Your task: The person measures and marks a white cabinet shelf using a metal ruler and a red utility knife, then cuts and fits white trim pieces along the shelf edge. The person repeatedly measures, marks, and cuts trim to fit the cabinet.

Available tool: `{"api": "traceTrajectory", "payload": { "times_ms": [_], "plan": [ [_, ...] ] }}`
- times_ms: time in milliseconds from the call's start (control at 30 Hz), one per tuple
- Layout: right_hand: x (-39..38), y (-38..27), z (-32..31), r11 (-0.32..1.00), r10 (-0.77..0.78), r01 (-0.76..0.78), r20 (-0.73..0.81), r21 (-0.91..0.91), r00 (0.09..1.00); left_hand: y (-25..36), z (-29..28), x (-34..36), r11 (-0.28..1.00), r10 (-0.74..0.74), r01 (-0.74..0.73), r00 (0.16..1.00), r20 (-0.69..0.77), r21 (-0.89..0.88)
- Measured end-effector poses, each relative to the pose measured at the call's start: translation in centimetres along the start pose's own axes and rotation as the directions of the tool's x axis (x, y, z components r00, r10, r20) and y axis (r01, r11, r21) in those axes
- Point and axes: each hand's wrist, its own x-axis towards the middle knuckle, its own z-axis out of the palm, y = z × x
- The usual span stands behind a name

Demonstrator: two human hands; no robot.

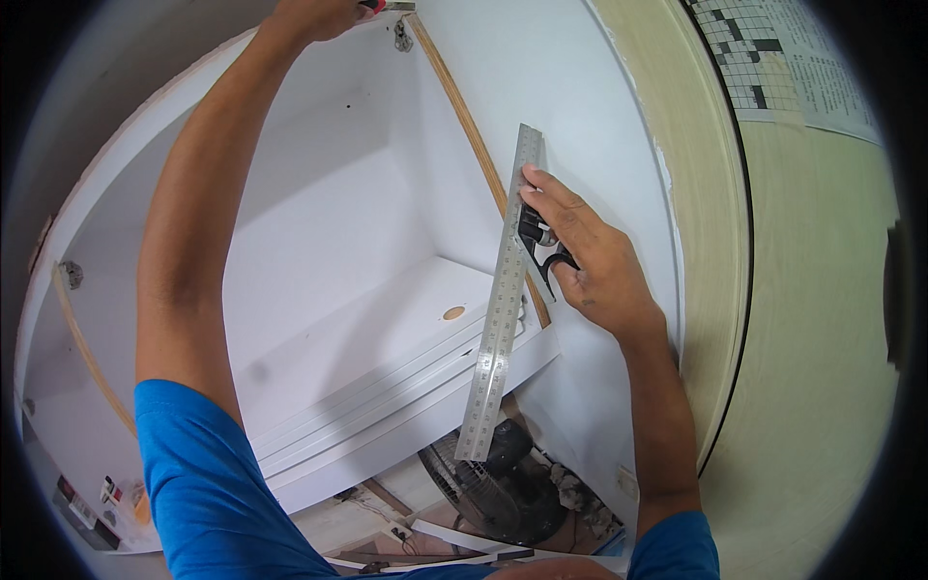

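Note:
My right hand grips a combination square by its black head, its fingers closed around it. The square's long steel ruler slants from upper right to lower left, crossing in front of a wooden edge strip on the white cabinet. My left arm reaches up and away to the cabinet's far corner. There, at the top edge of the view, my left hand is closed on a small red and black tool with a flat metal end; its kind is cut off from view.
Long white strips lie along the cabinet's near side, by a round hole. Below stands a black fan among scraps and cables. A pale wooden panel fills the right, with printed paper on it. Small items lie lower left.

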Motion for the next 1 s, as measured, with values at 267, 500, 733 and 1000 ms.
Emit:
{"api": "traceTrajectory", "payload": {
  "times_ms": [267, 500, 733, 1000],
  "plan": [
    [0.0, 0.2, 0.0, 0.999, -0.031, 0.03, -0.003, -0.01, 1.0, -0.6, 1.4, 1.0, 0.999, 0.046, -0.046, 0.999, 0.0, 0.023],
    [-0.1, 0.2, 0.0, 1.0, -0.013, 0.013, 0.003, -0.015, 1.0, -0.6, 1.8, 1.2, 0.999, 0.036, -0.036, 0.999, 0.024, 0.009],
    [0.0, 0.0, 0.0, 1.0, -0.003, 0.003, 0.004, -0.02, 1.0, 0.5, -0.1, -0.1, 0.996, -0.039, 0.033, 0.997, 0.069, 0.084],
    [-0.2, 0.2, 0.0, 0.999, -0.029, 0.028, -0.011, -0.032, 1.0, 0.6, -0.6, 0.5, 0.998, 0.025, -0.029, 0.996, 0.081, 0.05]
  ]
}}
